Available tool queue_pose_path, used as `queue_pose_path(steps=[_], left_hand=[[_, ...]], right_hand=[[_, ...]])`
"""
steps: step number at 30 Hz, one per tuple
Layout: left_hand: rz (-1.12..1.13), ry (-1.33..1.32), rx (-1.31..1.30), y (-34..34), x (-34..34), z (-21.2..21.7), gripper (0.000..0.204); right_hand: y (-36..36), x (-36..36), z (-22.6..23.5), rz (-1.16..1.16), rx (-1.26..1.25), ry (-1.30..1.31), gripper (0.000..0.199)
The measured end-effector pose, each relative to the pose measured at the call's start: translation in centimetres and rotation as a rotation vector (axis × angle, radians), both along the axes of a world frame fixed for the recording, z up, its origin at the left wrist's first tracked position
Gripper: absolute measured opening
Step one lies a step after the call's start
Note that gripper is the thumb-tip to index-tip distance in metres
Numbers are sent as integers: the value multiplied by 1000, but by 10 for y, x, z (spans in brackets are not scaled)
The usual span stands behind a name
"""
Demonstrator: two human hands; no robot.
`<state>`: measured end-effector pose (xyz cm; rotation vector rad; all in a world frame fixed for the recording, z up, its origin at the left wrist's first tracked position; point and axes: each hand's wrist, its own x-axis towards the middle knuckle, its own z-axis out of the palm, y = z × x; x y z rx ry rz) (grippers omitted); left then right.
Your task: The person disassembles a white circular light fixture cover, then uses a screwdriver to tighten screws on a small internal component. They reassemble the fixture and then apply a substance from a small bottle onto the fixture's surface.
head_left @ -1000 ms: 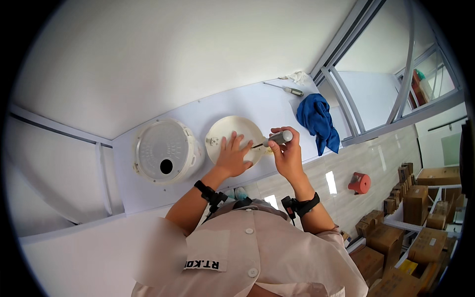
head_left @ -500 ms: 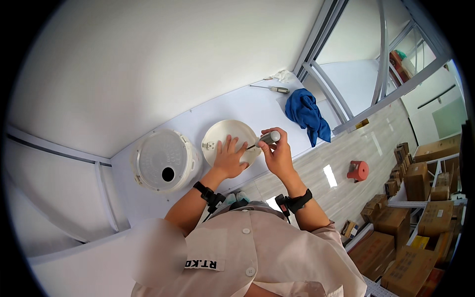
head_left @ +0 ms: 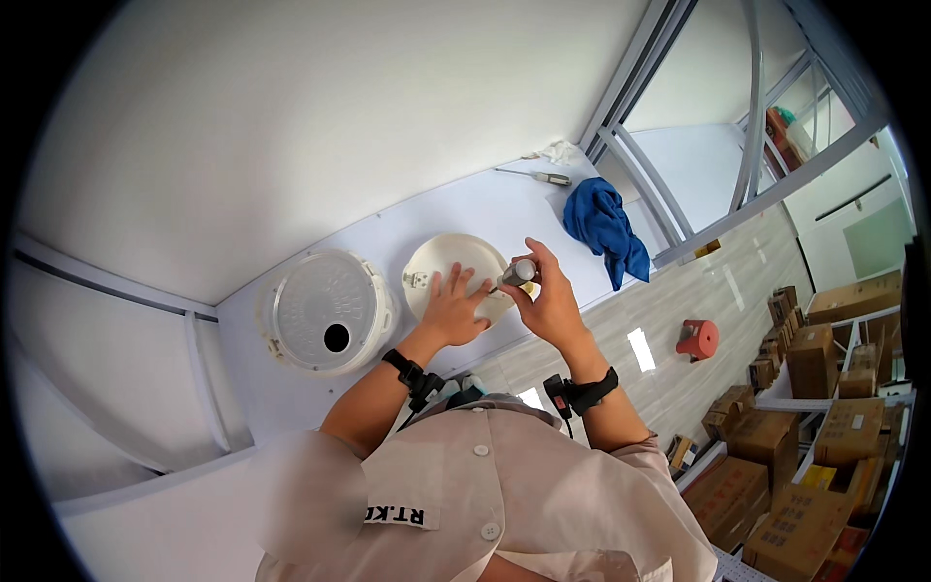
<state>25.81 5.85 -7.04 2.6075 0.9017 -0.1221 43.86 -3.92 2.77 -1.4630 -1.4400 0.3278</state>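
Observation:
A round cream-white cover (head_left: 448, 254) lies on the white table, with a small metal fitting (head_left: 415, 280) at its left side. My left hand (head_left: 454, 310) rests flat on it, fingers spread, pressing on its inner face. In my right hand (head_left: 553, 303) is a screwdriver (head_left: 521, 273) with a grey handle, held between the thumb and fingers while the index finger stretches out. Its shaft points down and left toward the cover's right part, close to my left fingertips. Exactly what the tip touches is too small to make out.
To the left stands a white round tub-like appliance part (head_left: 328, 308) with a dark hole. A second screwdriver (head_left: 545, 177), a white crumpled cloth (head_left: 558, 151) and a blue cloth (head_left: 603, 225) lie farther right. A red stool (head_left: 697, 339) and cardboard boxes (head_left: 766, 441) are on the right.
My right fingers have loosened and the index finger has straightened, with the screwdriver handle now more upright. My left hand stays on the cover. The whole view has shifted slightly.

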Motion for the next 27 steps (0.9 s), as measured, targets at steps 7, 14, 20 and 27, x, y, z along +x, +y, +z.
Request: queue_pose_path(steps=[7,14,20,27], left_hand=[[-20,19,-11,4,-1,2,82],[-29,-29,-7,5,-4,-3,82],[-32,-68,24,3,-5,-7,83],[-43,-77,8,8,-5,-5,81]], right_hand=[[2,0,23,79,-1,-135,57],[1,2,28,-132,-22,-184,45],[-3,6,28,-159,13,-204,57],[-8,5,30,70,8,-114,56]])
